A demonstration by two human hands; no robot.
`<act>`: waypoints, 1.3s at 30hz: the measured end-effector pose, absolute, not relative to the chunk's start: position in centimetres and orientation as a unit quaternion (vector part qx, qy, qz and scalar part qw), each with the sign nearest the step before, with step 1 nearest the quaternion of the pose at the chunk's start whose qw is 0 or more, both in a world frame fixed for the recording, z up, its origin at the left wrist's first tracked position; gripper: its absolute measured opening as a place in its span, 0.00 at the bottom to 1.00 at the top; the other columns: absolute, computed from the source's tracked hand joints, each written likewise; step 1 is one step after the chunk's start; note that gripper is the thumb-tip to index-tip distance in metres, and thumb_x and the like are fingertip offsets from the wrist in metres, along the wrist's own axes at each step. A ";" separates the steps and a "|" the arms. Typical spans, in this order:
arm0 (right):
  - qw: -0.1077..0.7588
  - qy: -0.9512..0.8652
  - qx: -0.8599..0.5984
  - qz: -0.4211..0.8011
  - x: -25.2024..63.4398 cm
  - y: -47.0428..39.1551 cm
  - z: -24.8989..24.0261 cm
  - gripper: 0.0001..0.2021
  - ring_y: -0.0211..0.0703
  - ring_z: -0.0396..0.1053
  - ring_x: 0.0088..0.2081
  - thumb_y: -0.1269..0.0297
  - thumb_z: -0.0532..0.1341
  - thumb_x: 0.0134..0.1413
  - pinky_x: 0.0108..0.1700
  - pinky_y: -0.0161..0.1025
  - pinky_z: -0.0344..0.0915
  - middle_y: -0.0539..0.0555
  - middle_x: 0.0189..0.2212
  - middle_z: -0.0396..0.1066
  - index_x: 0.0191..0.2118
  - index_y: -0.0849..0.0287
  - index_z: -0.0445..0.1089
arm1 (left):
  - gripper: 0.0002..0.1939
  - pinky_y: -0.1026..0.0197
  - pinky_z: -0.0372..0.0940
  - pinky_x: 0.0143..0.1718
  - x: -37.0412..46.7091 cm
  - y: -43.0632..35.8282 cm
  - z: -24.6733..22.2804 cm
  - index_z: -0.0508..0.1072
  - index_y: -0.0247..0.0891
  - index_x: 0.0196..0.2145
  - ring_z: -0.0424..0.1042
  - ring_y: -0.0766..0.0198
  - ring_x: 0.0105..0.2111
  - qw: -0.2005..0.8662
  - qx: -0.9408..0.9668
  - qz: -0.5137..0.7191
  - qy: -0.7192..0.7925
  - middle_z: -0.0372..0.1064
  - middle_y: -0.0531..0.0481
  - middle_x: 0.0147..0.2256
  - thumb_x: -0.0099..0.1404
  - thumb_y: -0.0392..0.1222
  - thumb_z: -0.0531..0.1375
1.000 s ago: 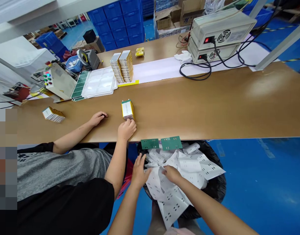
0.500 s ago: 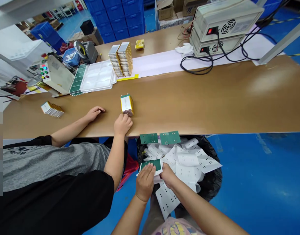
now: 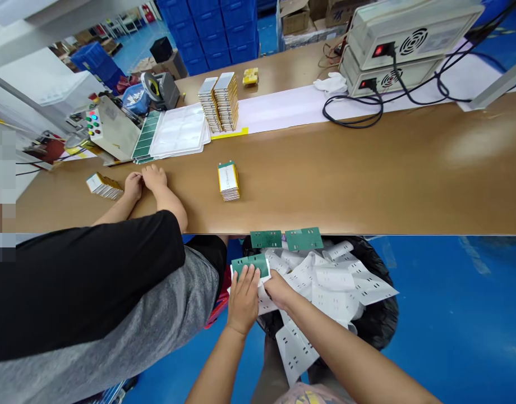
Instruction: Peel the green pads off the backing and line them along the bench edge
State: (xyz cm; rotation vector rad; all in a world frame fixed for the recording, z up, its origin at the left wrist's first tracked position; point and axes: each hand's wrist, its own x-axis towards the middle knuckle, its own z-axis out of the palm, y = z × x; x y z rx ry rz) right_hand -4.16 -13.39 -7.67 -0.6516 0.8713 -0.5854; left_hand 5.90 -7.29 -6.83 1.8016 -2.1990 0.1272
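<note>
My left hand (image 3: 242, 297) and my right hand (image 3: 278, 289) together hold a green sheet on white backing paper (image 3: 249, 265) over a black bin (image 3: 379, 325) full of white backing papers (image 3: 337, 280). My left fingers lie on the green face, and my right hand grips the sheet's lower right edge. Two more green sheets (image 3: 287, 239) hang at the table's front edge just above. A small stack of yellow-edged flat cells (image 3: 228, 180) lies on the brown table (image 3: 367, 168).
A co-worker in a black and grey shirt (image 3: 93, 297) leans in at the left, both of that person's hands (image 3: 146, 179) by another cell stack (image 3: 103, 185). Taller cell stacks (image 3: 220, 104), white trays (image 3: 178, 132), a control box (image 3: 109, 126) and two beige power units (image 3: 401, 50) stand farther back.
My hands lifted the green sheet out of the papers and raised it toward the table edge. The co-worker let go of the middle cell stack and moved both hands left to the other stack.
</note>
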 end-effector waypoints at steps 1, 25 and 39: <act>0.825 0.400 -0.285 -0.281 -3.1 -14.1 -8.0 0.12 0.44 0.68 0.29 0.67 0.60 0.34 0.34 0.41 0.64 0.53 0.25 0.72 0.31 0.63 0.69 | 0.25 0.45 0.48 0.54 6.7 -8.0 -6.9 0.56 0.35 0.55 0.49 0.55 0.56 0.129 0.639 0.046 -0.757 0.56 0.42 0.53 0.59 0.29 0.46; 0.729 0.548 -0.405 -0.053 2.1 -13.0 -16.5 0.06 0.40 0.65 0.19 0.73 0.51 0.45 0.23 0.39 0.63 0.52 0.15 0.64 0.24 0.62 0.64 | 0.17 0.43 0.39 0.55 10.9 -9.0 -11.9 0.69 0.42 0.45 0.47 0.53 0.57 0.017 0.816 -0.200 -0.543 0.50 0.47 0.57 0.58 0.41 0.51; 0.136 0.218 -0.917 -0.306 -3.3 -11.2 -7.0 0.11 0.41 0.67 0.38 0.74 0.49 0.54 0.42 0.41 0.59 0.56 0.33 0.71 0.38 0.60 0.68 | 0.06 0.63 0.60 0.26 10.7 -7.5 -9.3 0.66 0.37 0.22 0.66 0.66 0.22 0.562 0.642 -0.515 -0.088 0.67 0.54 0.21 0.42 0.37 0.59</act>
